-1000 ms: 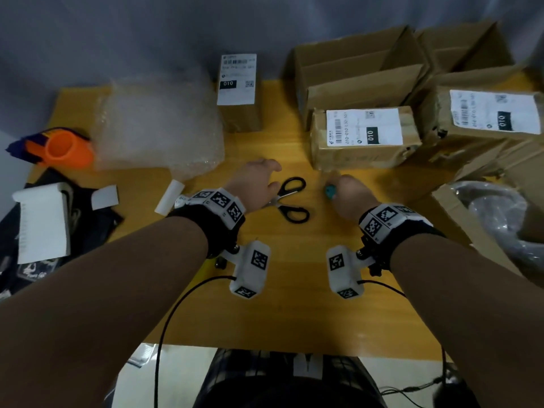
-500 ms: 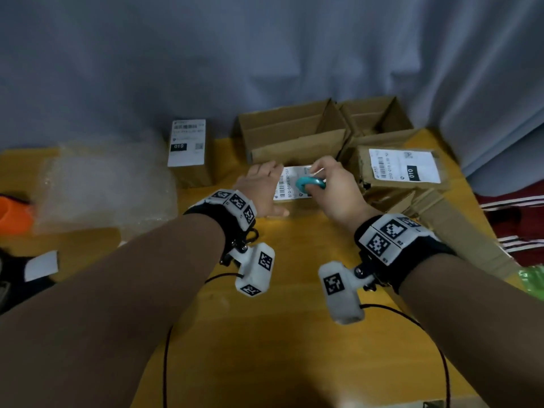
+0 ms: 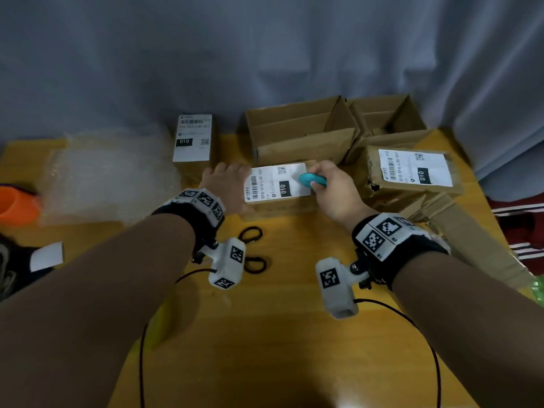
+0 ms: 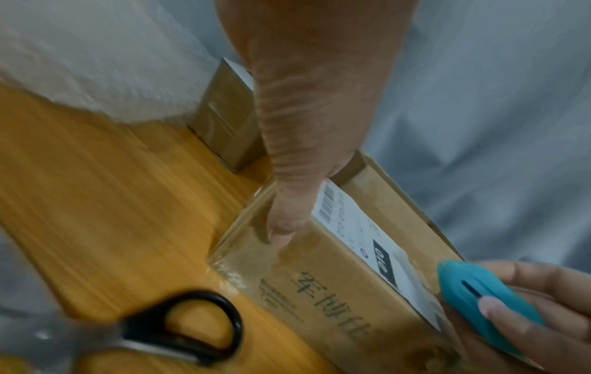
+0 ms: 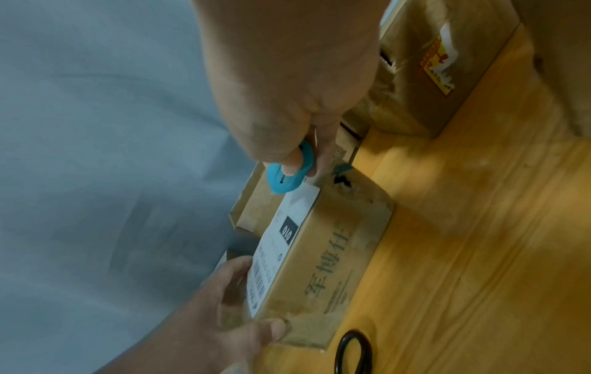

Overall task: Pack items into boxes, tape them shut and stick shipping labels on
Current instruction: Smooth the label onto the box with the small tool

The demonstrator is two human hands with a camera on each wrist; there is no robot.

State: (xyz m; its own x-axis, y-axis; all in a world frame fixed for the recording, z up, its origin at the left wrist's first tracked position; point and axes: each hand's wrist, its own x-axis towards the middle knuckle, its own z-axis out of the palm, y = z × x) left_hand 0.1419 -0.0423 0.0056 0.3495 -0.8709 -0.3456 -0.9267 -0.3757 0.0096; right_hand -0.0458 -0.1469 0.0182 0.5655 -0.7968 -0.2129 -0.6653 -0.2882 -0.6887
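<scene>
A taped cardboard box [image 3: 279, 201] with a white shipping label [image 3: 276, 184] on top lies at mid-table. My left hand [image 3: 228, 184] grips its left end, thumb [image 4: 283, 227] on the taped near face and fingers over the top. My right hand [image 3: 332, 192] holds a small teal cutter [image 3: 312, 180] over the label's right end. From the right wrist, the cutter [image 5: 288, 177] sits at the label's edge and the left hand [image 5: 236, 303] clamps the box [image 5: 332, 253] at its far end. Black-handled scissors [image 3: 253, 248] lie just in front of the box.
Two open empty boxes [image 3: 300, 134] [image 3: 385, 116] stand behind. A labelled box [image 3: 194, 142] stands upright at the left, another [image 3: 412, 172] lies at the right. Bubble wrap [image 3: 109, 178], an orange tape dispenser [image 3: 14, 204] and flattened cardboard [image 3: 471, 240] border the wooden table [image 3: 294, 334].
Both hands left the scissors' area and moved forward to the labelled box. The left hand took hold of its left end. The right hand brought the teal cutter over the label.
</scene>
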